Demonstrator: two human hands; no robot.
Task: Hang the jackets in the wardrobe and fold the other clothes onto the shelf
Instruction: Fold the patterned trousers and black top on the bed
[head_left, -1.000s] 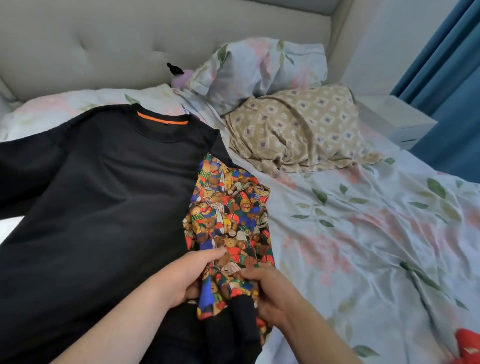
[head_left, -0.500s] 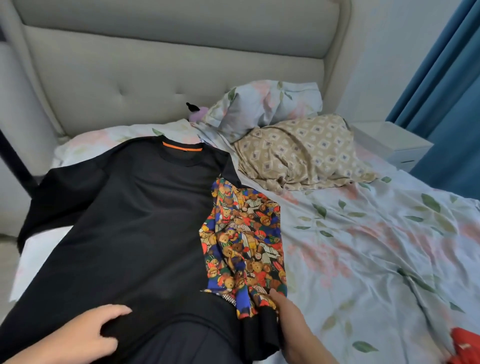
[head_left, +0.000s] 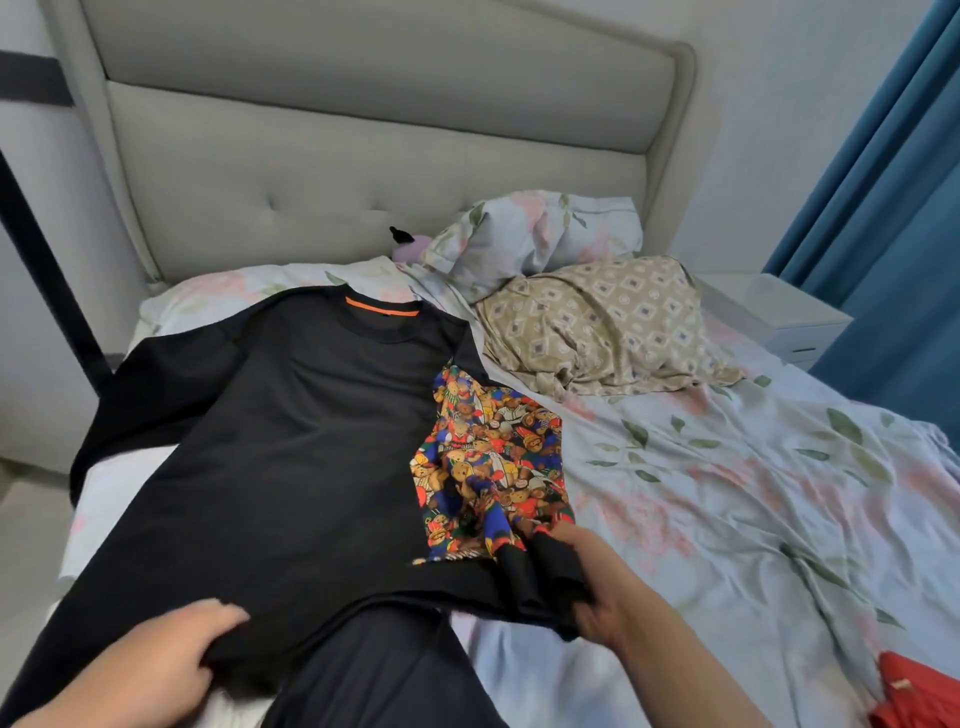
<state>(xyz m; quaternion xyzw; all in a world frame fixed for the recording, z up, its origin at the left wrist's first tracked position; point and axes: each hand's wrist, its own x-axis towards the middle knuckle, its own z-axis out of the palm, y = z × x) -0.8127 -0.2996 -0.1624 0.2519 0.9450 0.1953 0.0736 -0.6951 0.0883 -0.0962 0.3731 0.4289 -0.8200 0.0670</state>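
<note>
A black T-shirt (head_left: 291, 447) with an orange neck tab lies flat on the bed, front up. A colourful bear-print garment (head_left: 488, 457) lies along its right edge, partly under it. My left hand (head_left: 156, 665) grips the shirt's bottom hem at the lower left. My right hand (head_left: 597, 592) pinches the bunched lower right corner of the black shirt beside the bear print. A red garment (head_left: 919, 691) shows at the bottom right corner.
The floral bedsheet (head_left: 727, 493) covers the bed. A floral pillow (head_left: 530, 239) and a beige patterned pillow (head_left: 597, 322) lie by the padded headboard (head_left: 363, 171). A white nightstand (head_left: 779, 312) and blue curtain (head_left: 893, 208) stand at right. Dark fabric (head_left: 384, 670) lies below the shirt.
Both hands left the bear-print garment and moved apart to the black shirt's bottom hem, left hand to the left, right hand to the right corner. The camera tilted up, showing more headboard.
</note>
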